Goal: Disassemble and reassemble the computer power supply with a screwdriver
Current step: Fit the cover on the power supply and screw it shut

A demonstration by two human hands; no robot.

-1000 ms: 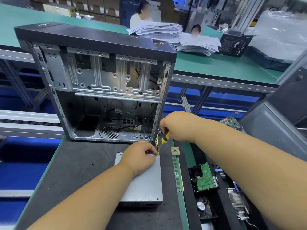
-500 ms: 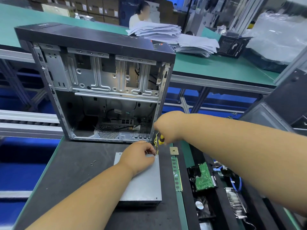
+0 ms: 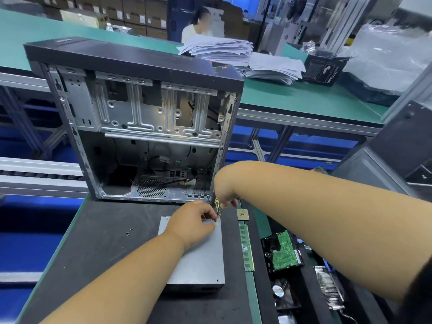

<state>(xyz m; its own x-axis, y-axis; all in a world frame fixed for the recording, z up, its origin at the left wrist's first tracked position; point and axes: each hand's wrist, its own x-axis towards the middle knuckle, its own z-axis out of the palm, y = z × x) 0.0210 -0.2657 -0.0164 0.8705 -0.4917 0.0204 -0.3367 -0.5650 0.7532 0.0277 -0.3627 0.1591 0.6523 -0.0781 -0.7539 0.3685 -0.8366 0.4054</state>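
A grey metal power supply point(image 3: 201, 260) lies flat on the black mat, in front of the open computer case point(image 3: 145, 127). My left hand point(image 3: 194, 220) rests on its far right corner and pinches something small there, by the yellow and black wires point(image 3: 217, 208). My right hand point(image 3: 225, 190) hovers just above that corner, fingers curled round the screwdriver, whose handle is almost hidden and whose tip points down toward the corner.
Loose screws point(image 3: 129, 231) lie on the mat left of the supply. A CPU chip point(image 3: 242, 215), a RAM stick point(image 3: 246, 247) and a green circuit board point(image 3: 284, 253) sit to the right. Stacked papers point(image 3: 233, 54) lie on the green bench behind.
My right hand has shifted left and lowered toward the supply's corner, hiding more of the screwdriver handle. My left hand has stayed on the corner.
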